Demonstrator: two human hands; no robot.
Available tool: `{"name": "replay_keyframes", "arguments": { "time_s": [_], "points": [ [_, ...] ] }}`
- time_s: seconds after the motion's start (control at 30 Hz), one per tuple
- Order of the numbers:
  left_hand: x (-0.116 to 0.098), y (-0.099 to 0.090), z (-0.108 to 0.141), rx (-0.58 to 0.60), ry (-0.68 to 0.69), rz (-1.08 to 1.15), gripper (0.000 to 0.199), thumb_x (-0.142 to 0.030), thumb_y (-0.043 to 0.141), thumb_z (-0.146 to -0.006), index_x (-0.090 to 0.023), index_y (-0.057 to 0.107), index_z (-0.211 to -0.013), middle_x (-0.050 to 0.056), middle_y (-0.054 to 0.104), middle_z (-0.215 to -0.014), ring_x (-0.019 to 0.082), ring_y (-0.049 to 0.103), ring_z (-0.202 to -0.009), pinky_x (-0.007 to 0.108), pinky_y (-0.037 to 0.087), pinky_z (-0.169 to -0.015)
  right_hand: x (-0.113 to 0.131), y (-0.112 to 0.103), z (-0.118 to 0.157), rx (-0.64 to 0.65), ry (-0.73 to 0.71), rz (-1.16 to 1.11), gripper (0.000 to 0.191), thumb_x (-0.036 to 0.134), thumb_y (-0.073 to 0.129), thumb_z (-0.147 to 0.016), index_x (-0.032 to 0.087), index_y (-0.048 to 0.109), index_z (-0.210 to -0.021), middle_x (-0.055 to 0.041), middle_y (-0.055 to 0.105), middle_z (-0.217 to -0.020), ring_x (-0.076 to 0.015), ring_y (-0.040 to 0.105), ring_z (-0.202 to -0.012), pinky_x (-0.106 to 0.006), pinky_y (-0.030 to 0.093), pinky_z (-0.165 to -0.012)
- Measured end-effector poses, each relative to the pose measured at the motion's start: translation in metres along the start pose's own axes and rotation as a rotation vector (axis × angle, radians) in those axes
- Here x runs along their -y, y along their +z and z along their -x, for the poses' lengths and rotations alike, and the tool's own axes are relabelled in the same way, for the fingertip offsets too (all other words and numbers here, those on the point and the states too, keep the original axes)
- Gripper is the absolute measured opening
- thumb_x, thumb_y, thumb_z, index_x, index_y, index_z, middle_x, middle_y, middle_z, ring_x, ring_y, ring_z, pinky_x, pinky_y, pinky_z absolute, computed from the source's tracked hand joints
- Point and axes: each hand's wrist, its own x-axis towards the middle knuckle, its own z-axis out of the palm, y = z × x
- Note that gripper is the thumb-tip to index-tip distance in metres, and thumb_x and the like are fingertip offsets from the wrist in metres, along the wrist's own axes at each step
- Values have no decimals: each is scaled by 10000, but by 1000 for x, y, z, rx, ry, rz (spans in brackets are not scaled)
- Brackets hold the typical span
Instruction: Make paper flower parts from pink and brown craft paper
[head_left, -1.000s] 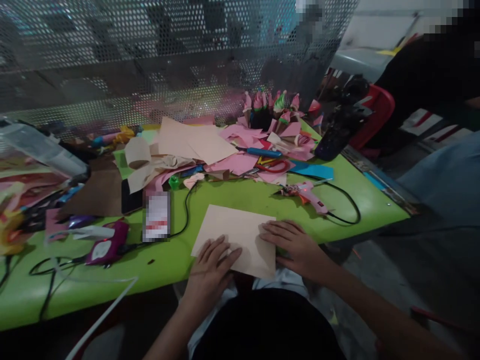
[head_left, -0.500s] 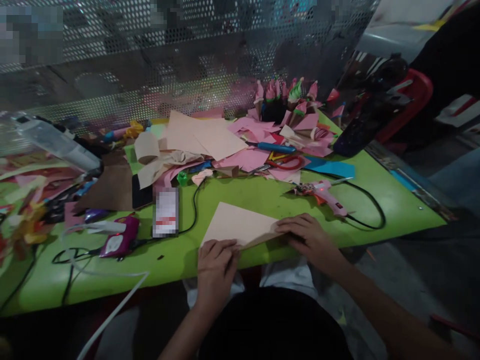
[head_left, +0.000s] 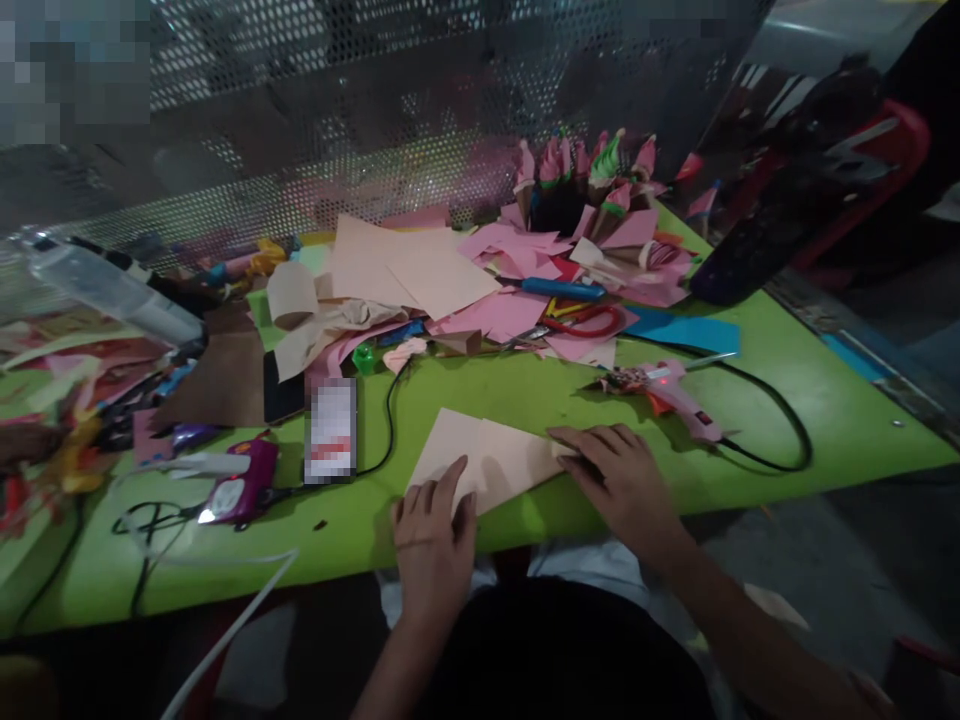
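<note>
A cream sheet of paper (head_left: 487, 458) lies in front of me near the table's front edge, with a fold line or overlapping layer running down from its upper edge. My left hand (head_left: 433, 520) rests on the sheet's lower left part, index finger stretched forward and thumb apart. At the right corner, my right hand (head_left: 619, 485) pinches the paper between thumb and fingers. To the right of that hand lies a pink glue gun (head_left: 682, 400) with a black cord.
Paper scraps (head_left: 510, 250), scissors (head_left: 585, 318) and a blue-handled cutter (head_left: 562, 289) crowd the back. Paper ice-cream cones (head_left: 551, 165) stand behind them. Leftward are a phone (head_left: 331, 430), a magenta device (head_left: 244, 480) with cables and a clear bottle (head_left: 112, 285). A dark bottle (head_left: 739, 250) leans at right.
My left index finger has stretched forward and the fingers have spread on the sheet. A fold line or layer edge now shows across the paper. My right hand stays at the right corner.
</note>
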Motion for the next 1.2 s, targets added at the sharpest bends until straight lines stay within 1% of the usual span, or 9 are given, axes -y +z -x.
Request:
{"name": "replay_keyframes", "arguments": {
  "time_s": [0.07,0.2,0.33,0.5,0.67,0.77,0.87,1.0,1.2],
  "points": [
    [1,-1,0,29,13,-14,304,-216,509,-970,-250,637,-1244,51,719,-970,223,597,-859,375,402,-773,-1,1,2,-12,-23,23,300,252,489,-996,276,689,-1219,-67,685,-953,-248,558,-904,-377,391,-760],
    [2,0,2,64,10,-25,306,-195,515,-962,-269,685,-1205,37,693,-869,207,574,-812,366,385,-742,-4,3,5,-19,-71,58,299,206,516,-972,301,737,-1150,-64,648,-902,-234,541,-872,-367,380,-740],
    [1,4,5,30,-7,-29,344,-191,497,-970,-285,682,-1243,35,669,-823,205,555,-800,374,384,-749,-5,4,5,-24,-86,63,306,181,521,-958,291,752,-1127,-70,633,-889,-234,532,-857,-373,383,-736],
    [3,7,8,-16,23,-24,371,-182,508,-963,-312,674,-1269,33,655,-795,194,539,-777,379,390,-758,-5,3,5,-11,-79,47,318,196,514,-959,301,744,-1153,-74,633,-904,-238,529,-860,-378,388,-725],
    [5,9,10,-58,56,-7,365,-142,515,-946,-255,692,-1244,38,644,-780,198,541,-776,370,409,-774,-4,2,5,-27,-81,41,317,180,514,-957,286,749,-1140,-72,630,-892,-236,524,-861,-376,379,-720],
    [6,10,11,-68,53,0,362,-131,518,-937,-257,706,-1219,35,642,-772,197,553,-777,368,423,-787,-4,2,5,-29,-78,39,327,168,497,-962,275,748,-1142,-72,626,-881,-233,523,-851,-376,377,-716],
    [7,12,13,-85,45,26,374,-129,515,-934,-274,706,-1220,37,648,-776,195,561,-781,373,433,-789,-3,3,4,-26,-61,52,323,182,487,-971,289,754,-1117,-72,630,-876,-232,523,-847,-376,378,-715],
    [8,14,14,-86,32,55,400,-132,515,-927,-300,693,-1243,40,655,-790,193,563,-784,378,443,-785,-3,4,4,-32,-62,58,325,201,479,-981,305,752,-1123,-71,630,-861,-229,523,-840,-377,381,-717],
    [6,12,11,-69,44,62,401,-109,504,-925,-275,700,-1232,44,631,-786,194,541,-775,366,450,-769,-2,4,3,-37,-42,45,324,235,467,-997,312,747,-1141,-70,625,-855,-225,520,-826,-379,383,-710]
  ]
}}
